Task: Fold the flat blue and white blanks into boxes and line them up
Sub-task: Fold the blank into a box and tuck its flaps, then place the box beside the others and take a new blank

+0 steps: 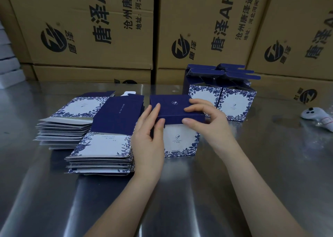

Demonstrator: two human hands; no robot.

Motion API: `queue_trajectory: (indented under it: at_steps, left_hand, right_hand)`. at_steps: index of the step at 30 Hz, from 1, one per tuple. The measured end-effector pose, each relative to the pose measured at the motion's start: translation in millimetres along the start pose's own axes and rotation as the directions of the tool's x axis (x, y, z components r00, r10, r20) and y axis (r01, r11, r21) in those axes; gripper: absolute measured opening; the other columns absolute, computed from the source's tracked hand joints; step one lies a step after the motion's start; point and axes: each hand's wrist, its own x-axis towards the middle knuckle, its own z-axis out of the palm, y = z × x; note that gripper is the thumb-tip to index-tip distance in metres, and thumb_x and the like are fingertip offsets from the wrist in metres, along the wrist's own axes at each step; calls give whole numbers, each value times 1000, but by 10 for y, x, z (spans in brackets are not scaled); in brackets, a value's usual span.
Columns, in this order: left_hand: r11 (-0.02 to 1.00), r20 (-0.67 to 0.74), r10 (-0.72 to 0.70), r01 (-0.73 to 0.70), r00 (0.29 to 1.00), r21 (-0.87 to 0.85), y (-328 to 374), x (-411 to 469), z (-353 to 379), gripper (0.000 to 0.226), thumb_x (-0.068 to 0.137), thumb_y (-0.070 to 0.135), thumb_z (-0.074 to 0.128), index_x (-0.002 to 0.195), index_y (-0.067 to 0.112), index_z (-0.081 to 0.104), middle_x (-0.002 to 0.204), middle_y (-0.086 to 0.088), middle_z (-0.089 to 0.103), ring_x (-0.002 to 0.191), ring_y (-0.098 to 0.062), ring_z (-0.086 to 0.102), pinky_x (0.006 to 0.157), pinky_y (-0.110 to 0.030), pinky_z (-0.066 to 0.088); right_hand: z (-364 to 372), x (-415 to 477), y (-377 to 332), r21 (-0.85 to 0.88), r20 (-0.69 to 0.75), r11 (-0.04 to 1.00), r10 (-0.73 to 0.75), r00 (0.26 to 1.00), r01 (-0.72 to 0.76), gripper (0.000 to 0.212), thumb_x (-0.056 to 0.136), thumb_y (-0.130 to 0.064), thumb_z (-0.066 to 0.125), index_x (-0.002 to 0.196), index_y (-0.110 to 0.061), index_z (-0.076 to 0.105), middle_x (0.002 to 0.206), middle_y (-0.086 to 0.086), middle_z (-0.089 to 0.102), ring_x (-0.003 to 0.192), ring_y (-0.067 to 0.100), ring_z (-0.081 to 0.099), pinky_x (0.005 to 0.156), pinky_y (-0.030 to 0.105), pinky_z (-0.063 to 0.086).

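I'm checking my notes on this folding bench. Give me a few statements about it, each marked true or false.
1. Both the left hand and the right hand pinch the lid of the box. True.
2. The blanks lie right of that box. False: the stacks lie to its left.
3. The back boxes have their flaps up. True.
4. The white controller sits on the blanks. False: it lies on the table, far right.

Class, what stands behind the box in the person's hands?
Folded boxes with raised flaps stand behind the held box, brown cartons behind those. The right hand hides part of the nearest; their number is unclear.
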Motion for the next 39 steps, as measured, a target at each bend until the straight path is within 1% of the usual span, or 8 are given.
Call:
queue_trajectory:
  at_steps: [2, 5, 7, 11, 16, 21, 32, 39]
  left_hand:
    - [1000, 10, 3, -3, 1000, 12, -4, 7, 0, 47, 99, 13, 57, 123, 53, 49, 141, 11, 53, 130, 7, 44, 105, -10, 34]
    - [999, 31, -23, 24, 999, -38, -10, 10, 9, 52, 98, 9, 58, 123, 53, 49, 136, 18, 56, 129, 1, 49, 108, -22, 41]
    - [997, 54, -53, 57, 997, -60, -26, 8, 13, 54, 98, 9, 58, 124, 55, 48, 132, 21, 60, 124, -5, 56, 106, -27, 46]
    - [992, 97, -90, 98, 991, -80, -86, 22, 24, 51, 99, 11, 56, 127, 53, 51, 116, 42, 58, 116, 12, 56, 98, -17, 46]
    - [997, 169, -79, 80, 982, 0, -138, -9, 57, 34, 100, 10, 54, 128, 26, 64, 113, 21, 68, 108, 11, 61, 89, -6, 45]
    - [987, 323, -85, 36, 943, 154, -133, -49, 60, 20, 94, 24, 53, 98, 33, 70, 88, 17, 74, 88, 0, 68, 83, -29, 55]
    - [954, 560, -175, -2, 809, 300, -95, -110, 56, 36, 87, 39, 44, 115, 33, 66, 97, 6, 74, 92, -18, 68, 85, -39, 54]
    - [935, 582, -183, -42, 793, 352, -120, -115, 59, 23, 96, 29, 51, 111, 33, 67, 97, 6, 74, 90, -19, 67, 84, -39, 54]
  right_hand:
    - [77, -23, -35, -302, -79, 942, -180, 981, 148, 20, 73, -15, 80, 89, -26, 72, 121, -4, 59, 120, 15, 50, 99, 38, 41]
    - [189, -66, -76, -594, -39, 738, -423, 905, 320, 20, 75, -24, 74, 96, -23, 75, 116, -5, 63, 117, 18, 53, 99, 44, 32]
    - [271, -91, -88, -673, 30, 637, -484, 874, 376, 24, 79, -24, 72, 103, -24, 74, 112, -8, 66, 111, 15, 57, 94, 39, 28]
    - [325, -97, -68, -713, 74, 577, -504, 861, 399, 22, 83, -21, 70, 104, -24, 74, 108, -8, 68, 102, 14, 60, 86, 32, 23]
    - [199, -36, -8, -819, -85, 536, -465, 881, 204, 22, 77, -13, 76, 97, -21, 75, 103, -6, 71, 99, 25, 62, 80, 32, 20]
    - [-42, 29, 101, -829, -249, 559, -346, 905, -14, 25, 80, -10, 72, 102, -22, 73, 106, -6, 72, 101, 26, 55, 76, 29, 13]
    - [-323, 215, 240, -765, -412, 605, -194, 890, -222, 26, 89, -8, 60, 112, -14, 70, 120, 4, 66, 116, 23, 56, 91, 38, 38]
    - [-486, 391, 306, -701, -486, 623, -63, 872, -345, 28, 94, -10, 54, 116, -19, 67, 126, 4, 56, 106, 24, 55, 73, 27, 32]
